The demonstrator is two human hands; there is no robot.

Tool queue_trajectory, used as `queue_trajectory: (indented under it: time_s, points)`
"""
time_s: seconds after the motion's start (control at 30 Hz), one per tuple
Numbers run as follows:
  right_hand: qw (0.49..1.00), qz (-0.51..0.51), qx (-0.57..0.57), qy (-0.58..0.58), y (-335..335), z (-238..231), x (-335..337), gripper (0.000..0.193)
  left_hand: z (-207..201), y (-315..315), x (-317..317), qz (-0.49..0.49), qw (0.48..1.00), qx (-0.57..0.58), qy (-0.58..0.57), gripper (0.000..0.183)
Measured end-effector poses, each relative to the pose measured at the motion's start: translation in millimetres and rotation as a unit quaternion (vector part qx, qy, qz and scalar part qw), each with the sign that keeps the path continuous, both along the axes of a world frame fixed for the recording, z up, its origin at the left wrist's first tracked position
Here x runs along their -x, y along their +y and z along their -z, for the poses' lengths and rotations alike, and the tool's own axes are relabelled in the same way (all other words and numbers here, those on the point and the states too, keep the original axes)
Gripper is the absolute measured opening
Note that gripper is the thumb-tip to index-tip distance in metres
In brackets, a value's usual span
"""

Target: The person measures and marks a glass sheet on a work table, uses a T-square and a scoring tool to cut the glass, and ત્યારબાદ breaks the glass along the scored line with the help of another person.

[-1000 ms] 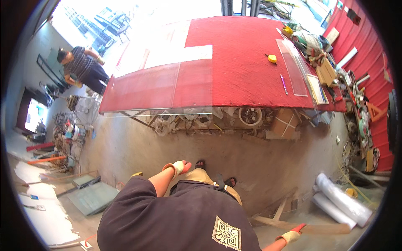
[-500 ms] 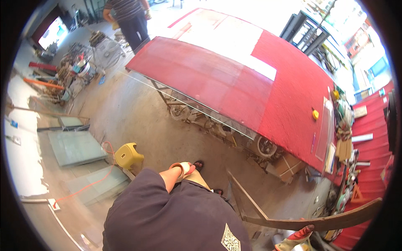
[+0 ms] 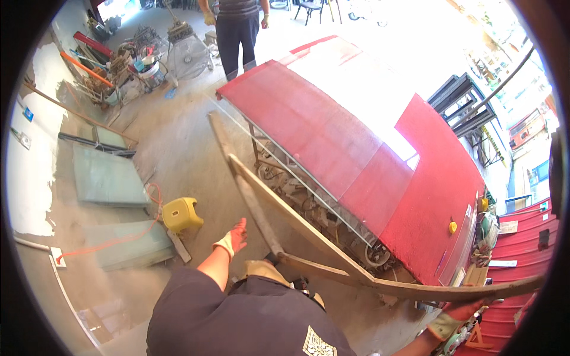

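My right hand [image 3: 454, 317], in a red and cream work glove, is closed around the right part of a long wooden triangular frame [image 3: 300, 218]. This frame of brown bars reaches leftward in front of me, with a slanting brace and a bar at its far end. My left hand [image 3: 233, 238], gloved alike, is held out with fingers extended and nothing in it, left of the frame's bars and apart from them. Beyond the frame lies a large red-covered table [image 3: 439, 172] with a big clear glass sheet [image 3: 309, 130] on it, overhanging its near-left edge.
A yellow stool [image 3: 182, 214] stands left of me beside an orange cord. Glass panes [image 3: 110, 175] lean along the left wall. Another person [image 3: 237, 29] stands behind the table's far-left corner. A fan [image 3: 189, 56] and clutter are at far left. Black frames [image 3: 466, 101] stand at right.
The wooden frame has swung up and leftward across my front, with my right hand holding it. My left hand has moved from my lap outward and opened. My view has shifted.
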State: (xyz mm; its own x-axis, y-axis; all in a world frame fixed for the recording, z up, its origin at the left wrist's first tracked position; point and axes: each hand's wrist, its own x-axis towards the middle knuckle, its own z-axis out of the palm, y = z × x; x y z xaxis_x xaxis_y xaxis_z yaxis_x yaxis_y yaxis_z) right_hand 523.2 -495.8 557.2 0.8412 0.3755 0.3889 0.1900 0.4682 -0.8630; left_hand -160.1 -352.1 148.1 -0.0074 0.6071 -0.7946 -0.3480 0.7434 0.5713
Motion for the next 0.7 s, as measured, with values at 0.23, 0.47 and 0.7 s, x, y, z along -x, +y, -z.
queue_trajectory:
  time_s: [0.23, 0.47, 0.7]
  points:
    - [0.987, -0.125, 0.012, 0.099, 100, -14, -47, 0.060, -99, 45, -10, -0.122, 0.922, -0.236, -0.281, 0.067]
    - [0.904, -0.380, 0.170, 0.099, 206, -1, 48, 0.044, -133, 32, -27, -0.183, 0.945, -0.208, -0.175, 0.027]
    - [0.894, -0.286, 0.286, 0.193, 183, 193, 13, 0.031, -185, 43, -91, -0.198, 0.953, -0.154, -0.168, 0.017]
